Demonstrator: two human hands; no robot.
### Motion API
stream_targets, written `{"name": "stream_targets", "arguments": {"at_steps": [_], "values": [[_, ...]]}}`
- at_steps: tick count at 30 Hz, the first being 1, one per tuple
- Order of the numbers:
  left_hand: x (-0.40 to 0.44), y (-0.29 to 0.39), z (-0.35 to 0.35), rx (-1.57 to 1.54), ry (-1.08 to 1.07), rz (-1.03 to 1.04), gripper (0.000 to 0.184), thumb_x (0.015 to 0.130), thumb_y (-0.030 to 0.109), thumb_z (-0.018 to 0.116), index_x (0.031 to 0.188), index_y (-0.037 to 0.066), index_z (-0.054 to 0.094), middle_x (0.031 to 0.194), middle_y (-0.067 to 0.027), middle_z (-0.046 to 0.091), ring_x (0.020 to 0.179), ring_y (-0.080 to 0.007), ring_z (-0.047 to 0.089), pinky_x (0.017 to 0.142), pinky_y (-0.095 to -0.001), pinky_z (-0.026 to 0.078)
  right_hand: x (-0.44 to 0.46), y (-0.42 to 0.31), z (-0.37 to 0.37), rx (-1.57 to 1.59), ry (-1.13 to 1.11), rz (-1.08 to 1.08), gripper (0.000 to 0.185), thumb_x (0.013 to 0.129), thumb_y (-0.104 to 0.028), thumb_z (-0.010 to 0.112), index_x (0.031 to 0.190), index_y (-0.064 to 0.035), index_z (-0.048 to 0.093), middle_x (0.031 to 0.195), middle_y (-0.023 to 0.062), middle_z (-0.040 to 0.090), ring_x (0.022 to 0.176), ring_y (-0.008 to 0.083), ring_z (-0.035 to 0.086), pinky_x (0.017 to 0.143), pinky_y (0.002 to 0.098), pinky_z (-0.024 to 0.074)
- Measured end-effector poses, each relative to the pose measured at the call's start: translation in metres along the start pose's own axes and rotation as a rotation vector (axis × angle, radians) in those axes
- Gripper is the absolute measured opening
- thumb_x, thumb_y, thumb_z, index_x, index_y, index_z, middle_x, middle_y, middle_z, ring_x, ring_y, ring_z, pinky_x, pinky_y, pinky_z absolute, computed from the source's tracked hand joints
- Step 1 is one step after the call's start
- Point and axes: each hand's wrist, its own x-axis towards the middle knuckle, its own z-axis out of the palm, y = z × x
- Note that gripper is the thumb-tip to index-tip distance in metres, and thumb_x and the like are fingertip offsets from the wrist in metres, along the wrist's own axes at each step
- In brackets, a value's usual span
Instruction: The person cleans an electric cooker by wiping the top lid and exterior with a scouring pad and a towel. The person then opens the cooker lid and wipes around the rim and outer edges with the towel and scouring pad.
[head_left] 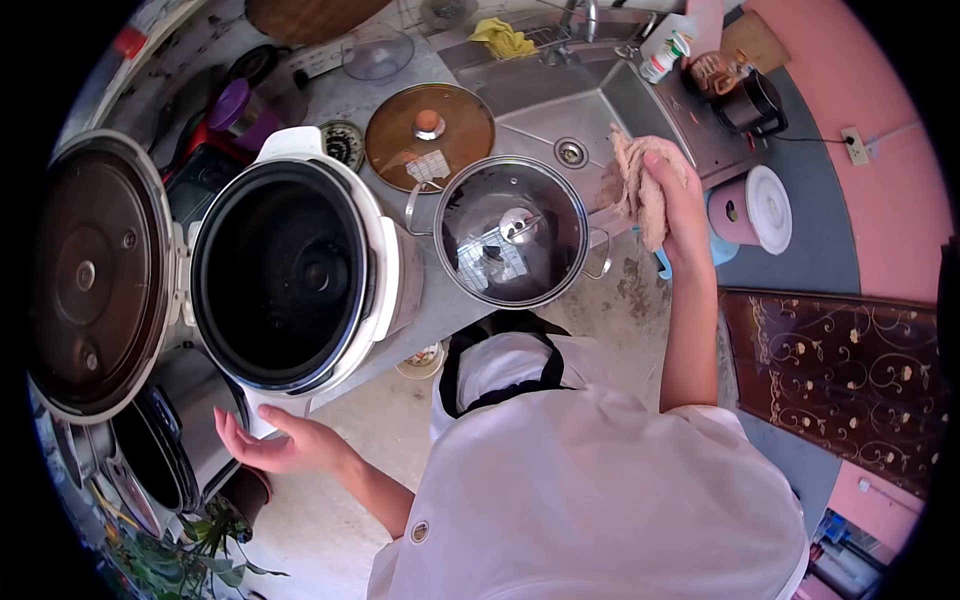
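Note:
A crumpled beige cloth (pixel 640 190) is gripped in my right hand (pixel 672 200), raised near the front edge of the sink. My left hand (pixel 270 442) holds nothing, its fingers apart, just below the white electric cooker (pixel 395 270). The cooker stands with its brown lid (pixel 95 275) swung open to the left, and its dark inner pot (pixel 285 275) shows no food. Between the cooker and my right hand sits a steel pot (pixel 512 232) under a glass lid. Behind it lies a brown glass lid (pixel 430 130) with a round knob.
A steel sink (pixel 625 95) spans the back, with a yellow cloth (pixel 503 40) at its left edge. On the right are a lidded pink bucket (pixel 740 212) and a dark kettle (pixel 750 103). A plant (pixel 180 545) is at the lower left.

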Motion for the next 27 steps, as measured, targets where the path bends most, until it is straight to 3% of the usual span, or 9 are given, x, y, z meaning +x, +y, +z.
{"name": "stream_targets", "arguments": {"at_steps": [6,9,12,14,17,21,23,25,27], "values": [[-0.006,0.011,0.003,-0.395,-0.011,0.250,0.024,0.094,0.010,0.056,0.113,-0.002,0.048,0.114,-0.0166,0.056,0.103,-0.0261,0.057,0.095,-0.0360,0.047,0.034,0.069,-0.111,-0.351,0.414,-0.240,0.028,0.089,-0.021,0.067,0.107,-0.0001,0.063,0.092,0.0067,0.068,0.078,0.0122,0.064,0.066,0.0268,0.0520],[-0.016,0.035,0.013,-0.454,-0.042,0.268,0.021,0.092,0.007,0.055,0.110,-0.003,0.051,0.108,-0.0150,0.058,0.096,-0.0239,0.058,0.089,-0.0339,0.048,0.062,0.158,-0.161,-0.441,0.488,-0.180,0.031,0.086,-0.023,0.070,0.107,-0.0020,0.064,0.088,0.0083,0.067,0.080,0.0193,0.065,0.072,0.0336,0.0527],[-0.026,0.052,0.020,-0.508,-0.093,0.293,0.020,0.093,0.009,0.057,0.108,-0.002,0.050,0.101,-0.0146,0.058,0.087,-0.0232,0.058,0.081,-0.0334,0.048,0.073,0.227,-0.164,-0.928,0.490,-0.326,0.038,0.081,-0.028,0.072,0.111,-0.0055,0.064,0.101,0.0124,0.065,0.096,0.0260,0.061,0.090,0.0393,0.0472],[-0.040,0.075,0.029,-0.505,-0.118,0.283,0.019,0.093,0.008,0.057,0.108,0.000,0.050,0.094,-0.0131,0.057,0.078,-0.0217,0.055,0.071,-0.0312,0.046,0.077,0.262,-0.157,-1.185,0.199,-0.133,0.046,0.078,-0.035,0.072,0.115,-0.0087,0.063,0.121,0.0168,0.057,0.116,0.0328,0.049,0.105,0.0473,0.0335],[-0.061,0.111,0.036,-0.452,-0.218,0.199,0.015,0.093,0.004,0.053,0.108,0.001,0.050,0.091,-0.0123,0.056,0.074,-0.0195,0.052,0.068,-0.0301,0.045,0.072,0.293,-0.163,-1.424,-0.050,-0.268,0.057,0.077,-0.043,0.071,0.123,-0.0123,0.060,0.135,0.0182,0.047,0.126,0.0357,0.041,0.109,0.0539,0.0246],[-0.092,0.146,0.034,-0.409,-0.213,0.042,0.017,0.090,-0.001,0.051,0.107,0.001,0.051,0.088,-0.0102,0.057,0.072,-0.0173,0.052,0.067,-0.0280,0.044,0.078,0.251,-0.152,-1.458,-0.190,-0.066,0.065,0.074,-0.047,0.072,0.129,-0.0148,0.057,0.135,0.0189,0.048,0.127,0.0389,0.039,0.109,0.0589,0.0228],[-0.108,0.162,0.039,-0.380,-0.182,-0.052,0.019,0.088,-0.004,0.048,0.105,0.001,0.054,0.091,-0.0084,0.059,0.074,-0.0147,0.052,0.068,-0.0250,0.043,0.076,0.249,-0.146,-1.389,-0.321,-0.358,0.070,0.073,-0.049,0.073,0.131,-0.0152,0.056,0.136,0.0184,0.047,0.128,0.0377,0.039,0.110,0.0554,0.0230],[-0.119,0.173,0.041,-0.361,-0.199,-0.046,0.016,0.089,-0.004,0.049,0.104,0.001,0.054,0.092,-0.0085,0.059,0.073,-0.0145,0.053,0.067,-0.0255,0.044,0.060,0.260,-0.129,-1.320,-0.537,-0.384,0.065,0.073,-0.043,0.074,0.128,-0.0124,0.058,0.134,0.0176,0.048,0.125,0.0382,0.043,0.110,0.0536,0.0254],[-0.128,0.184,0.041,-0.371,-0.180,-0.053,0.015,0.090,-0.004,0.049,0.104,0.001,0.055,0.093,-0.0086,0.060,0.073,-0.0147,0.053,0.065,-0.0260,0.044,0.053,0.271,-0.118,-1.389,-0.898,-0.544,0.054,0.075,-0.029,0.074,0.123,-0.0087,0.060,0.129,0.0175,0.051,0.119,0.0373,0.049,0.102,0.0490,0.0374]]}}
